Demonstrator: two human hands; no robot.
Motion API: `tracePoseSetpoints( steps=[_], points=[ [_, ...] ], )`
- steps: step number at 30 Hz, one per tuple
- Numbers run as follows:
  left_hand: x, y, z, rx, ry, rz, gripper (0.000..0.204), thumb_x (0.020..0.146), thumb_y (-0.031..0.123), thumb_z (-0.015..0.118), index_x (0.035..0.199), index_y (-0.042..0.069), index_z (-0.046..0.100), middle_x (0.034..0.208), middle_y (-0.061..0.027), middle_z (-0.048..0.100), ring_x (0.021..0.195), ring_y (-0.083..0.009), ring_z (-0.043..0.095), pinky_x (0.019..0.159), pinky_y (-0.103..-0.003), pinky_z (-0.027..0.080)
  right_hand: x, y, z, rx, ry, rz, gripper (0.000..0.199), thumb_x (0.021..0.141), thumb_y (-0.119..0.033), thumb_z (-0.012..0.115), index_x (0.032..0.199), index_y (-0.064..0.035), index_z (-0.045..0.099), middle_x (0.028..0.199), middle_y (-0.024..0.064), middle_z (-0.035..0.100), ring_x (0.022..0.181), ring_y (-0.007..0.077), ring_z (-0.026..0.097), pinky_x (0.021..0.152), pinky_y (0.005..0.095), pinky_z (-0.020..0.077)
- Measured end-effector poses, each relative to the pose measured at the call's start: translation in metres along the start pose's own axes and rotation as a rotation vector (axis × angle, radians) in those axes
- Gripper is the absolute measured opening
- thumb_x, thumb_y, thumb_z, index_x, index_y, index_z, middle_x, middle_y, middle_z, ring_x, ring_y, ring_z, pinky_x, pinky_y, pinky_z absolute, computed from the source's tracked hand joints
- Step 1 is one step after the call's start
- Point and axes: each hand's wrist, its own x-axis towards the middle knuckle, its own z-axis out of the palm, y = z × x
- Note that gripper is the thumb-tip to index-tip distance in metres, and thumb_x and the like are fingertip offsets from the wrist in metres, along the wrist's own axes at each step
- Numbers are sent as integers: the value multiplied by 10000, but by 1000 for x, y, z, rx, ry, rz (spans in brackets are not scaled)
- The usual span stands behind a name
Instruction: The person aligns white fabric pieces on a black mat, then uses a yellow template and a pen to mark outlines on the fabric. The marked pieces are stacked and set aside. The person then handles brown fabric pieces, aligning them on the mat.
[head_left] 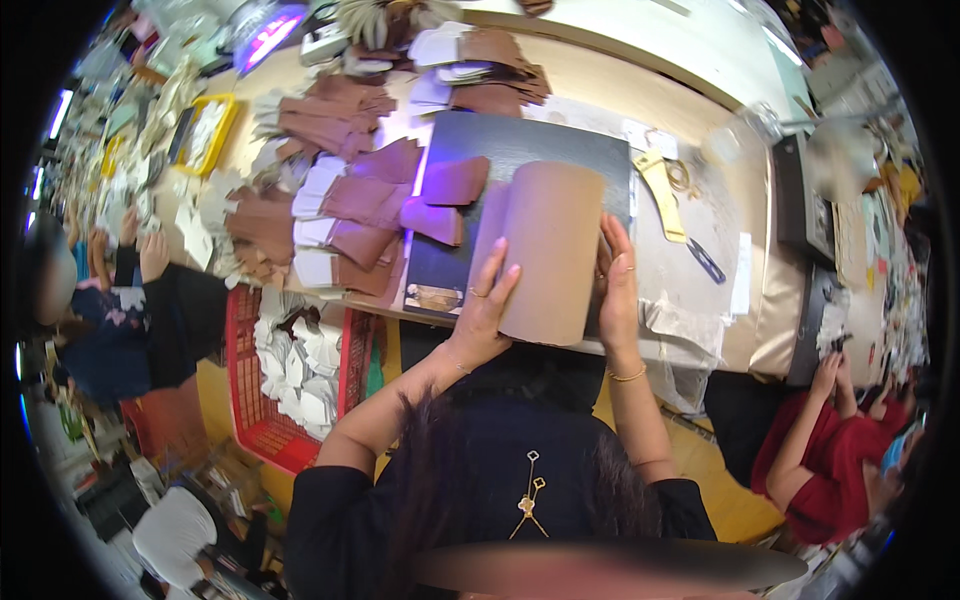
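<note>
A tan sheet (555,250), bent into a wide roll, stands over a black board (575,140) in front of me. Whether it is leather or card I cannot make out. My left hand (487,305) presses its fingers on the lower left side of the roll. Along the right side lies my right hand (618,290), its fingers pointing up and partly behind the edge. Brown leather pieces (455,180) rest on the board's left part, just left of the roll.
Stacks of brown and white cut pieces (345,200) cover the table's left. To the right lie a yellow tool (660,195) and dark blue snips (706,260). A red crate (300,450) of white pieces stands below left. Co-workers sit at both sides.
</note>
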Motion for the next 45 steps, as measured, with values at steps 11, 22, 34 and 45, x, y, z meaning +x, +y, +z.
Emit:
tracePoseSetpoints(
  steps=[11,22,34,45],
  points=[
    [-17,10,-68,156,-250,-9,1018,866,468,749,1617,131,151,1630,-318,151,1504,-477,217,1183,-570,266,-52,-56,-167,-1346,-58,-116,339,834,-165,770,1167,-106,748,1268,94,631,1168,302,577,1015,416,444],
    [-5,9,-105,271,-13,-77,687,886,147,736,1488,67,415,1543,-238,389,1407,-419,418,1159,-489,346,-74,-25,-172,-1449,-55,-376,442,783,-81,804,1212,-90,697,1098,107,679,1016,302,633,896,435,477],
    [38,-45,-233,599,368,-245,504,934,37,645,1422,41,522,1419,-142,526,1238,-245,584,1043,-357,473,-63,-53,-175,-1362,-223,-193,134,880,12,664,982,-42,596,956,117,657,876,281,574,887,385,401],
    [113,-90,-235,475,125,-303,243,929,138,683,1147,37,719,1020,-120,709,911,-223,693,804,-321,551,-32,-91,-181,-1203,-325,226,127,957,-33,609,1040,10,522,920,252,685,893,448,670,751,449,509]
  ],
)
